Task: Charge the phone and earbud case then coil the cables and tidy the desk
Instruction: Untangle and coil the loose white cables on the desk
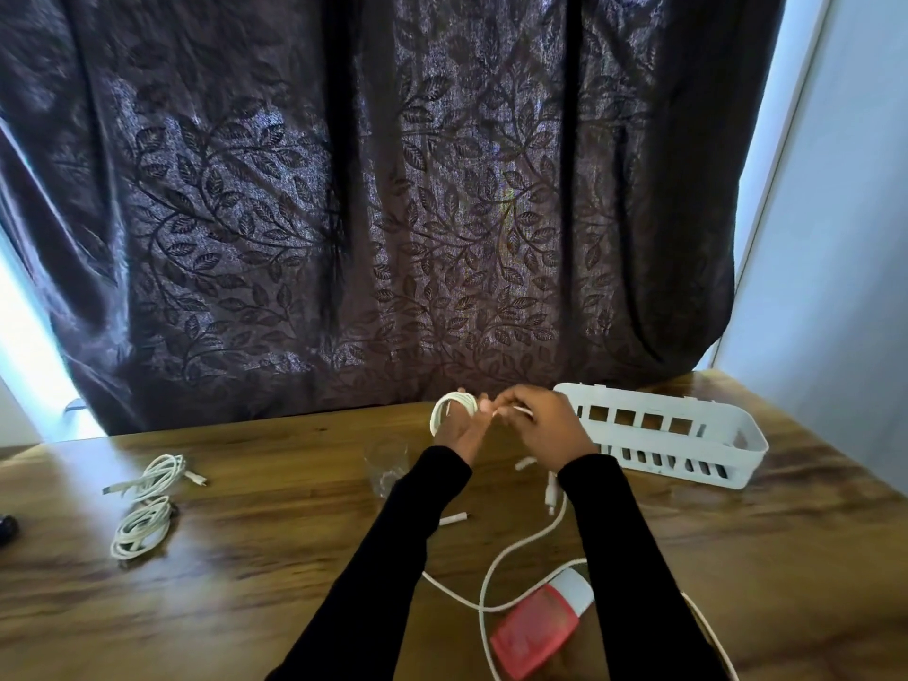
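Cable (453, 407) — white, wound in a neat round coil — sits looped around our left hand (459, 432), raised above the wooden desk (275, 543); our right hand (543, 425) pinches its loose end. Just right stands a white slotted basket (688, 442); two coiled cables (145, 503) lie far left

No text can be read; the red bottle (533, 626) has a label — it is too blurred.
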